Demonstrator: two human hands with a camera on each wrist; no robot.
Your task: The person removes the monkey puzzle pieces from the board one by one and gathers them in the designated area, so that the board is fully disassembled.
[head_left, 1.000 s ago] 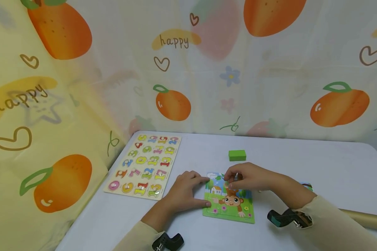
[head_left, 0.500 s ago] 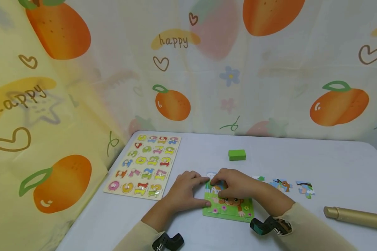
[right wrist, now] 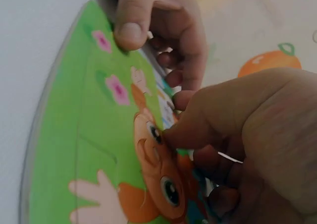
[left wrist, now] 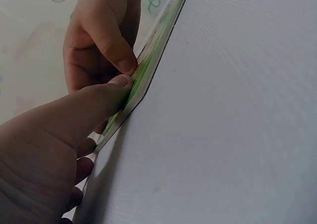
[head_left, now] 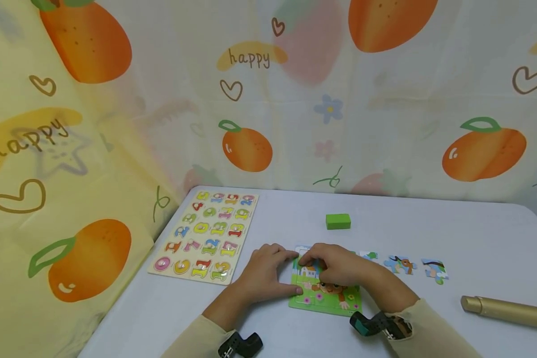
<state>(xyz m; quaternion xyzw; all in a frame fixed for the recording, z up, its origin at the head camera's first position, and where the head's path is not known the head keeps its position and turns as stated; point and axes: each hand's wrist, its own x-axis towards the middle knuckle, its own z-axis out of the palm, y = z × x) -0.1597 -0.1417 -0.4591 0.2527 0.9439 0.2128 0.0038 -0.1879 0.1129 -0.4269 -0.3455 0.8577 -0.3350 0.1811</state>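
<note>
A jigsaw puzzle board [head_left: 315,307] with a monkey picture lies on the table. On its left edge rests my left hand [head_left: 268,273], the thumb pressing the green lower corner and the index finger touching higher up. My right hand [head_left: 340,266] bends over the upper half of the board, with thumb and fingers curled at a puzzle piece mostly hidden beneath them. In the right wrist view, the right thumb [right wrist: 190,127] lies close by the monkey's face [right wrist: 158,169]. Loose puzzle pieces [head_left: 400,264] lie in a row to the right of the board.
A wooden number board [head_left: 206,233] lies at the left. Behind the puzzle sits a green block [head_left: 338,222]. A gold cylinder [head_left: 510,311] lies at the right. A fruit-print cloth [head_left: 295,139] hangs behind and to the left of the table.
My right hand has moved left across the puzzle board to its upper left, uncovering the loose pieces on the right. In the last half second it barely moves. The left hand stays in place.
</note>
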